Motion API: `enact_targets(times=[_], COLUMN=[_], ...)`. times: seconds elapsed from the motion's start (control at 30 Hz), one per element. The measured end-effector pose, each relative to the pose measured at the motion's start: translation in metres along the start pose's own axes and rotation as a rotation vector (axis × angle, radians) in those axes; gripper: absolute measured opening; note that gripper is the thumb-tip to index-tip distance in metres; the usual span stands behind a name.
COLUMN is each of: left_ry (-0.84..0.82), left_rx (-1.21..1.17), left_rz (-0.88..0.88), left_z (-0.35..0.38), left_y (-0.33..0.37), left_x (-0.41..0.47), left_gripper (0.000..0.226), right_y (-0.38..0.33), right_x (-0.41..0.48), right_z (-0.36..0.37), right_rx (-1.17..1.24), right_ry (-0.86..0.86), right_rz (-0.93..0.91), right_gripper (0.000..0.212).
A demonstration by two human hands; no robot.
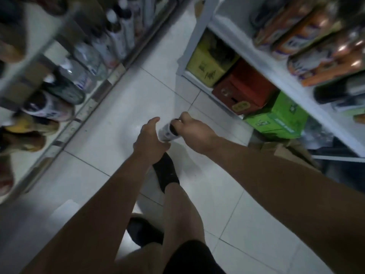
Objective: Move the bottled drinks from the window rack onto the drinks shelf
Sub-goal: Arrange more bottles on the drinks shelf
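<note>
Hands both grasp one bottle in mid-air over the aisle: the left hand curls round its pale body, the right hand grips its dark end. Beneath them lies a pale tiled floor. Blurred bottles crowd the shelf at left; at right a white rack carries orange bottles above coloured boxes.

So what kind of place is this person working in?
Probably a small shop aisle: shelves packed with bottled drinks on the left, orange bottles on the white shelf at right, coloured cartons stored beneath it.
</note>
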State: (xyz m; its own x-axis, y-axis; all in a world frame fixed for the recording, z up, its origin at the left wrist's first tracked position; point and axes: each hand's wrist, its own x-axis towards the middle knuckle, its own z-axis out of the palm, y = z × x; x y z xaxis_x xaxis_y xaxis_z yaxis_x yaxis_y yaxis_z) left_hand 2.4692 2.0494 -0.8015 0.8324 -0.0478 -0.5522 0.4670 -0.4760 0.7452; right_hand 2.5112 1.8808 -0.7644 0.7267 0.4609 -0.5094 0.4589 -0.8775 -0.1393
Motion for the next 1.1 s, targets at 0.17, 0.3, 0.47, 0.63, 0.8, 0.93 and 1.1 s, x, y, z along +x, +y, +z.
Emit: enact_targets(times=[0.17, 0.3, 0.47, 0.63, 0.8, 0.93, 1.1], left_ry=[0.128, 0.404, 0.553, 0.709, 0.666, 0.671, 0.821], left_rx=[-0.005, -0.122, -0.339, -0.546, -0.709, -0.87, -0.906], left_rz=[0.178, 0.265, 0.483, 0.718, 0.781, 0.731, 0.738], left_z=[-0.121, -0.227, -0.345, -0.431, -0.482, -0.494, -0.493], left_y=[0.121, 0.213, 0.324, 0.411, 0.451, 0.444, 0.445], left_x=[-0.097, -0.196, -0.331, -0.448, -0.495, -0.49, -0.47], left_gripper=[0.072, 0.074, 0.052, 0.04, 0.032, 0.042, 0.038], right_y=[-0.075, -0.141, -0.22, -0.287, -0.33, -0.349, -0.357], right_x=[-0.047, -0.096, -0.17, -0.225, -0.236, -0.212, -0.181], right_z=[-0.202, -0.356, -0.524, -0.621, -0.646, -0.64, -0.654], right_rx=[-0.153, -0.113, 0.23, 0.632, 0.837, 0.914, 0.882], right_ry=[0.152, 0.349, 0.742, 0.841, 0.417, 0.176, 0.228], right_rz=[-0.341, -0.495, -0.601, -0.765, -0.962, -0.984, -0.953], right_gripper=[0.064, 0.048, 0.057, 0.064, 0.028, 0.054, 0.063])
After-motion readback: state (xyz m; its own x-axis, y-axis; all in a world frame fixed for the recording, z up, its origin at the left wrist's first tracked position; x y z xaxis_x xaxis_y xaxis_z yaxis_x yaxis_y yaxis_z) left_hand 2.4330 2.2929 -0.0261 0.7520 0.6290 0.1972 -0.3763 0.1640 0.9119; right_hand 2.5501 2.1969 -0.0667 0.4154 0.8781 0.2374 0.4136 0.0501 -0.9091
